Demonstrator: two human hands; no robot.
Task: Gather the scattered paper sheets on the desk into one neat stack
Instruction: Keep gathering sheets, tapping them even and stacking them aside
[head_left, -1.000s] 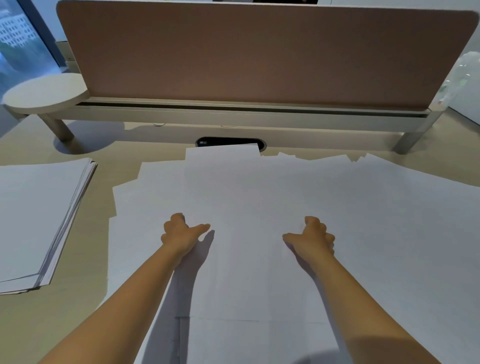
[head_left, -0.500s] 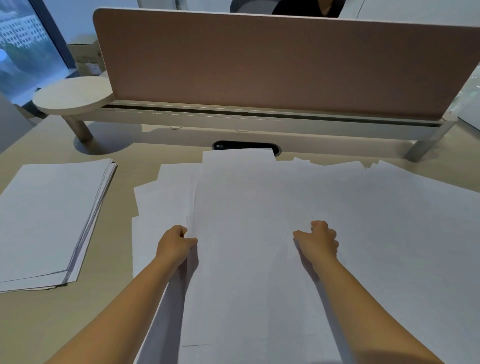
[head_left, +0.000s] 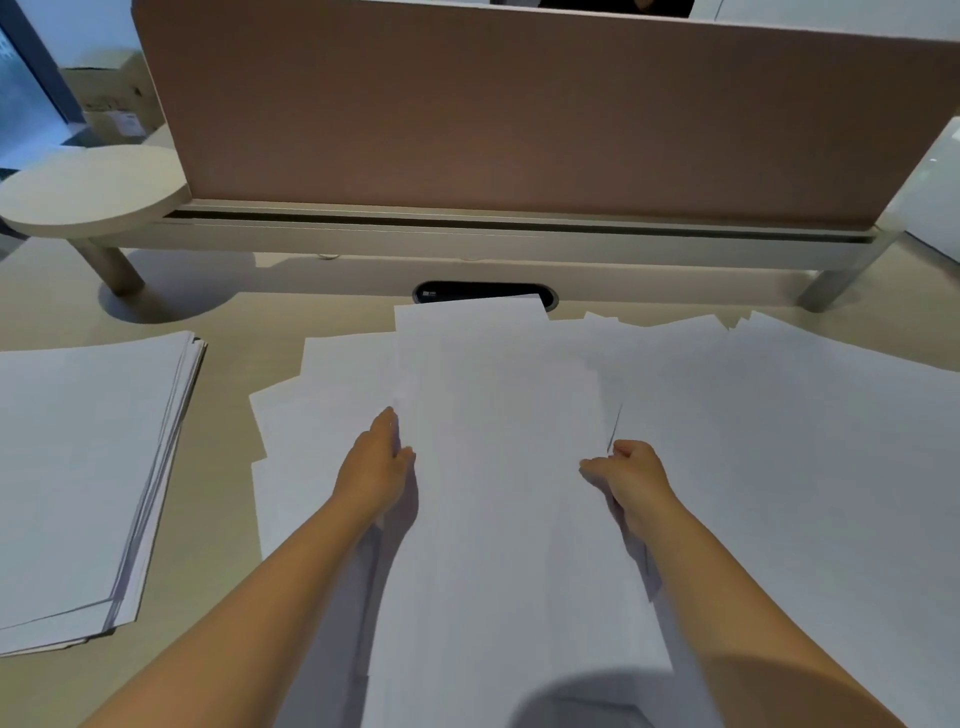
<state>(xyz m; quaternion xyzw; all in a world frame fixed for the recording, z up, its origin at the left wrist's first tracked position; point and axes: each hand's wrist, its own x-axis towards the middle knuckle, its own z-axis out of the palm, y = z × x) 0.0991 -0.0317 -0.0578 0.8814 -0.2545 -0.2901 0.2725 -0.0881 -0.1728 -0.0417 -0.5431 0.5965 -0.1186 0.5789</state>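
Note:
A white top sheet (head_left: 504, 467) lies lengthwise in the middle of the desk over many scattered white sheets (head_left: 789, 467). My left hand (head_left: 376, 467) holds its left edge, thumb on top and fingers along the edge. My right hand (head_left: 631, 475) pinches its right edge, which is raised slightly off the sheets beneath. More loose sheets (head_left: 311, 395) fan out to the left of my left hand. A roughly squared stack of paper (head_left: 78, 467) sits on the desk at the far left.
A brown divider panel (head_left: 519, 114) on a pale raised shelf (head_left: 467, 228) closes off the back of the desk. A round shelf (head_left: 88, 187) on a leg stands at the back left. A dark cable opening (head_left: 457, 292) sits behind the sheets. Bare desk (head_left: 218, 467) separates stack and sheets.
Both hands have gone from resting on the sheets to taking hold of the top sheet's side edges. Its right edge has lifted a little. The view has shifted closer.

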